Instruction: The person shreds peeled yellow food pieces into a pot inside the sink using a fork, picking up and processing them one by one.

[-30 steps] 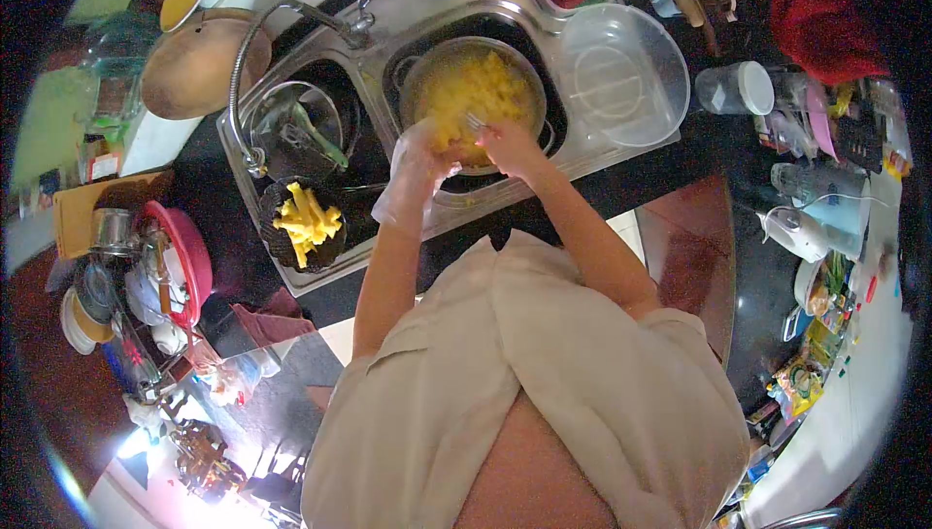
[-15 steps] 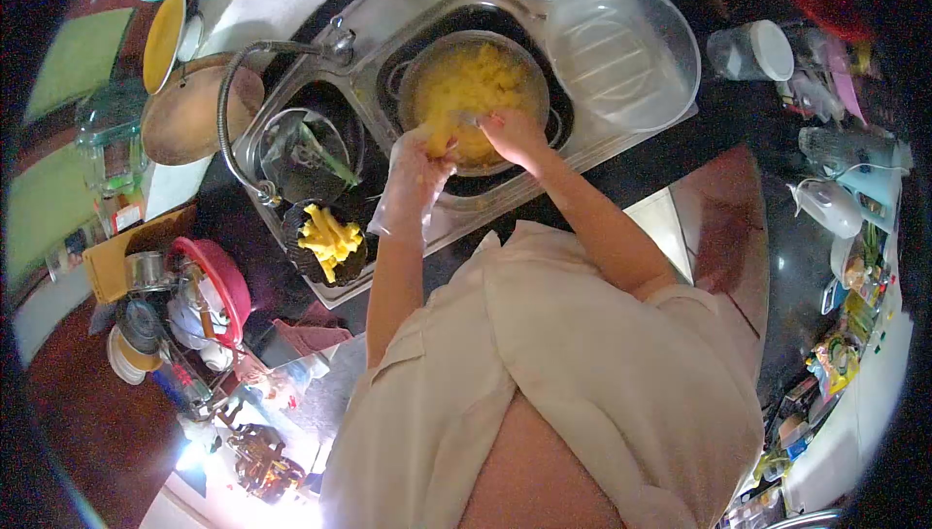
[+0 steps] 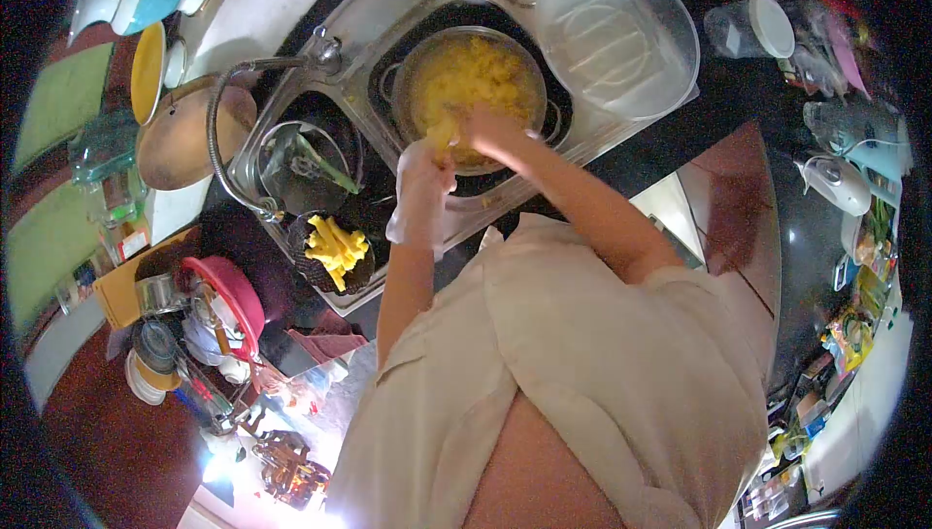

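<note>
A clear plastic glove covers my left hand point(image 3: 424, 172), whose fingers are closed round a yellow fruit piece point(image 3: 443, 133) at the pot's near rim. My right hand point(image 3: 490, 131) bends in against that piece with curled, blurred fingers; what they grip is hidden. Beneath both hands, a metal pot point(image 3: 396, 102) with side handles sits in the sink basin, holding a heap of yellow pieces point(image 3: 476, 73). To the left, a dark basket point(image 3: 309, 267) carries thick yellow strips point(image 3: 336, 246).
A large translucent plastic tub point(image 3: 621, 39) rests on the drainboard at right. In the left basin is a clear bowl point(image 3: 282, 165) with a green-white item inside. A flexible faucet point(image 3: 216, 131) arches beside it. A pink basin point(image 3: 243, 296) of dishes stands lower left.
My right hand has moved left and closer to my left hand, covering the grey bit that showed at its fingertips. The whole view has shifted slightly.
</note>
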Tool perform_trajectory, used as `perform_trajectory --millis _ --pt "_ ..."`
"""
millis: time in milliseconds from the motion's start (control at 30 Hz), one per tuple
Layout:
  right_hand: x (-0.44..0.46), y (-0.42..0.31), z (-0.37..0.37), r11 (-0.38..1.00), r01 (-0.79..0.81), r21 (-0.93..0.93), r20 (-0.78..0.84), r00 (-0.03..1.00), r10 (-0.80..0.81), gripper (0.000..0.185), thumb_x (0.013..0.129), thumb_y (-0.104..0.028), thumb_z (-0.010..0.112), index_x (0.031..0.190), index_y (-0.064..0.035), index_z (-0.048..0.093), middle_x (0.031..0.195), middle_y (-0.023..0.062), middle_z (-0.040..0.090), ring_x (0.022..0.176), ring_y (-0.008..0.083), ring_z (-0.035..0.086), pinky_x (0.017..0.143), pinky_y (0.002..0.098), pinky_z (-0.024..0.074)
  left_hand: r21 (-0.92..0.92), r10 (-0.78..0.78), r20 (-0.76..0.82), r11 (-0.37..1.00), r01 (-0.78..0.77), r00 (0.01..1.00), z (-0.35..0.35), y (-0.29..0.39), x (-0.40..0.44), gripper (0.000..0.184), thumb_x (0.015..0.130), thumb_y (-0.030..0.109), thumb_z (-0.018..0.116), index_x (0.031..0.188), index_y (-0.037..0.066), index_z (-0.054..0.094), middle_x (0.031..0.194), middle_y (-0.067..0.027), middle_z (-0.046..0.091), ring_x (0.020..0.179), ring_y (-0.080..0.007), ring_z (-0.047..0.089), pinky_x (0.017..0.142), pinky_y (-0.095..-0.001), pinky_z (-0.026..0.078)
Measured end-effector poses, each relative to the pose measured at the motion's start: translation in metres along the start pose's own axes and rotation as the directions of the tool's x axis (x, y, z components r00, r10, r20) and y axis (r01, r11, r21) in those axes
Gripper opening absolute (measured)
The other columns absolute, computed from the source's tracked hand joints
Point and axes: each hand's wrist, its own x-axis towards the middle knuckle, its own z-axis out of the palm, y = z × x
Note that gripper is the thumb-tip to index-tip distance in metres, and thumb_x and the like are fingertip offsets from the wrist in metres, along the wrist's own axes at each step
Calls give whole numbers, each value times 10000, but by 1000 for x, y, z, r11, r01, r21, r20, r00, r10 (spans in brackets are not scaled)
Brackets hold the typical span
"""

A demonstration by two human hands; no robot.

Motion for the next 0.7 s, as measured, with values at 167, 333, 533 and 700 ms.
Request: perform_trajectory --millis 167,333,533,700 --pt "-11 -17 -62 997 -77 16 83 994 75 336 921 -302 418 967 -36 617 932 209 628 840 399 599 719 493 466 -210 -124 193 964 165 973 -21 3 -24 178 831 175 517 871 19 591 685 -66 548 520 -142 523 355 -226 403" --pt "-22 -13 -46 981 -139 132 -25 989 144 279 909 -267 448 1000 -35 572 896 206 626 835 393 599 735 474 466 -409 36 332 906 110 943 -26 -14 5 223 854 163 512 932 -41 556 754 -129 585 541 -214 574 403 -278 481" --pt "-37 2 -53 952 -274 135 -13 960 278 270 893 -255 454 1005 -46 582 913 200 628 852 377 609 754 467 476 -48 -31 217 998 43 976 -16 1 24 194 842 138 507 807 -36 584 660 -112 567 486 -226 568 374 -289 443" --pt "-36 5 -46 950 -285 129 -5 958 288 280 886 -258 457 1015 -65 612 969 202 633 879 374 616 787 472 486 409 175 348 856 -317 921 -7 4 26 166 832 151 534 776 10 599 676 -88 585 550 -214 588 460 -313 462"
